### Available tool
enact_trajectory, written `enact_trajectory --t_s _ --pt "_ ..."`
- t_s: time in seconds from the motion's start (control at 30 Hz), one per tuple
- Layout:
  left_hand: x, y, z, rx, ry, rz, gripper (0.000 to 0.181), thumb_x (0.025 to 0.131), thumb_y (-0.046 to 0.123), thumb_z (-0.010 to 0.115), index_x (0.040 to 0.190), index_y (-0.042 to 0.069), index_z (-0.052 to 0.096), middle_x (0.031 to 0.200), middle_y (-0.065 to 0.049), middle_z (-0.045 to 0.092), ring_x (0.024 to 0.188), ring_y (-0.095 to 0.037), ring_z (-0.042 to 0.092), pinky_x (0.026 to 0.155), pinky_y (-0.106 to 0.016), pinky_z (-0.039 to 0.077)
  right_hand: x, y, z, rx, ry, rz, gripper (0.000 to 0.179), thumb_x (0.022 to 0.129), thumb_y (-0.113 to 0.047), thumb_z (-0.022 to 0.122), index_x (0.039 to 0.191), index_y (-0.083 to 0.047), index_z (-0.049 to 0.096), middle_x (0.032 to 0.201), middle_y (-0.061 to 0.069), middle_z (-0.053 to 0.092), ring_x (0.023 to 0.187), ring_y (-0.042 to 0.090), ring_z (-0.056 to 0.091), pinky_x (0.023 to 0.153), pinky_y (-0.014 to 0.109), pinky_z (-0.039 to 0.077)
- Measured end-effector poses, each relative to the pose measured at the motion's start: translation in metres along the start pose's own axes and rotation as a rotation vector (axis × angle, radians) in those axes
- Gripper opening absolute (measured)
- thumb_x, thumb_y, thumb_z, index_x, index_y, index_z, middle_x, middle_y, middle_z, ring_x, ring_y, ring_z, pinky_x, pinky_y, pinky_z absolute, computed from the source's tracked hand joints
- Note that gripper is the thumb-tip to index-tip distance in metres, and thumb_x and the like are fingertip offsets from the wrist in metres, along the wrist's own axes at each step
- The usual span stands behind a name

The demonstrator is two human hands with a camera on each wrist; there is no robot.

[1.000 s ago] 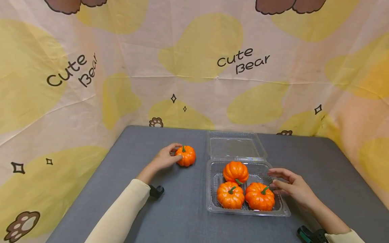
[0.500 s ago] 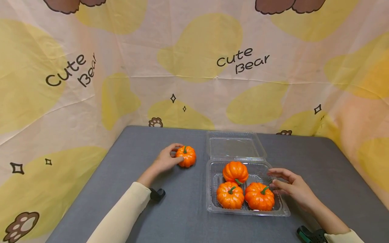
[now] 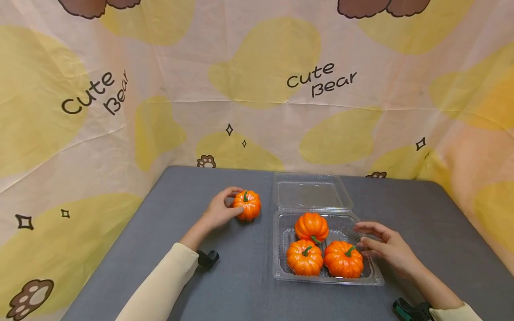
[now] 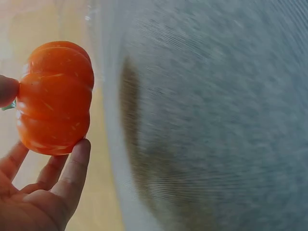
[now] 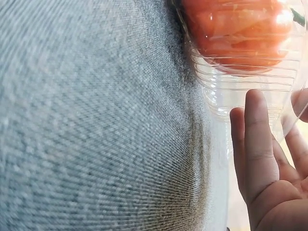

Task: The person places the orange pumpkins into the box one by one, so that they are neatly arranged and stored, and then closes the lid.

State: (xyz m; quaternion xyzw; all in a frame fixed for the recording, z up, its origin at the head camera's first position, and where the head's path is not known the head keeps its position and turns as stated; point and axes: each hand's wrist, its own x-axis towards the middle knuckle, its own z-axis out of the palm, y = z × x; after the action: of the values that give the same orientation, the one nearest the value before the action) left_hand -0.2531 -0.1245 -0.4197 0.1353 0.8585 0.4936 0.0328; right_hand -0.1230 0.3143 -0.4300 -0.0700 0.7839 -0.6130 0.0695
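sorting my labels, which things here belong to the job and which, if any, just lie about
Seemingly the job's:
pumpkin in the left grip
clear container with open lid
three pumpkins inside it

Background rather than loose clutter:
grey tabletop
printed backdrop
wrist gear

Your head view: clear, soft, even light; small white highlights on the pumpkins [image 3: 343, 261]. Your left wrist view: grey tablecloth [image 4: 231, 110] blurred, brownish shadow across it. Your right wrist view: glare on the clear box [image 5: 221, 94], background [image 5: 237, 211] washed out.

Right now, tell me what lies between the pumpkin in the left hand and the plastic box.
In the head view, only bare grey table shows between that pumpkin and the box.
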Motion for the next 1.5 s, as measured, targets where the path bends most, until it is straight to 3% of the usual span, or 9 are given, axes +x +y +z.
enact_trajectory --t_s 0.33,0.77,0.9,1.1,1.5 --pt "-0.011 0.034 0.000 -0.007 -0.004 0.156 0.054 0.075 0.009 0.073 0.127 0.015 0.059 0.123 -0.013 0.054 0.098 -0.028 0.064 0.085 -0.039 0.056 0.000 -0.001 0.000 -0.006 -0.006 -0.013 0.041 0.096 -0.008 0.055 0.133 0.007 0.045 0.114 -0.018 0.063 0.090 0.010 0.068 0.071 0.033 0.059" --pt "-0.023 0.070 0.028 0.083 -0.057 0.419 0.056 0.073 0.011 0.074 0.127 0.018 0.060 0.123 -0.005 0.055 0.100 -0.016 0.058 0.083 -0.026 0.054 0.000 -0.001 0.000 -0.001 -0.007 0.001 0.039 0.097 -0.009 0.055 0.133 0.003 0.047 0.114 -0.018 0.063 0.090 0.010 0.069 0.071 0.033 0.059" --pt "-0.023 0.076 0.037 0.130 -0.082 0.476 0.058 0.073 0.012 0.073 0.128 0.019 0.059 0.125 -0.003 0.053 0.104 -0.014 0.057 0.086 -0.028 0.054 0.000 -0.001 0.000 -0.002 -0.007 0.000 0.039 0.097 -0.009 0.055 0.133 0.004 0.047 0.113 -0.017 0.063 0.090 0.010 0.069 0.071 0.033 0.059" --pt "-0.024 0.082 0.045 0.231 -0.108 0.529 0.058 0.074 0.016 0.074 0.129 0.023 0.059 0.125 -0.002 0.052 0.111 -0.017 0.054 0.089 -0.036 0.051 0.000 0.000 0.000 0.005 -0.010 0.005 0.041 0.097 -0.009 0.055 0.133 0.005 0.046 0.113 -0.017 0.064 0.090 0.010 0.069 0.071 0.032 0.059" --pt "-0.023 0.081 0.059 0.297 -0.162 0.557 0.054 0.073 0.016 0.071 0.126 0.020 0.061 0.126 -0.003 0.051 0.114 -0.020 0.052 0.092 -0.033 0.049 0.001 0.000 -0.001 -0.009 -0.003 0.011 0.042 0.097 -0.010 0.055 0.133 0.007 0.044 0.112 -0.017 0.063 0.089 0.011 0.069 0.071 0.033 0.059"
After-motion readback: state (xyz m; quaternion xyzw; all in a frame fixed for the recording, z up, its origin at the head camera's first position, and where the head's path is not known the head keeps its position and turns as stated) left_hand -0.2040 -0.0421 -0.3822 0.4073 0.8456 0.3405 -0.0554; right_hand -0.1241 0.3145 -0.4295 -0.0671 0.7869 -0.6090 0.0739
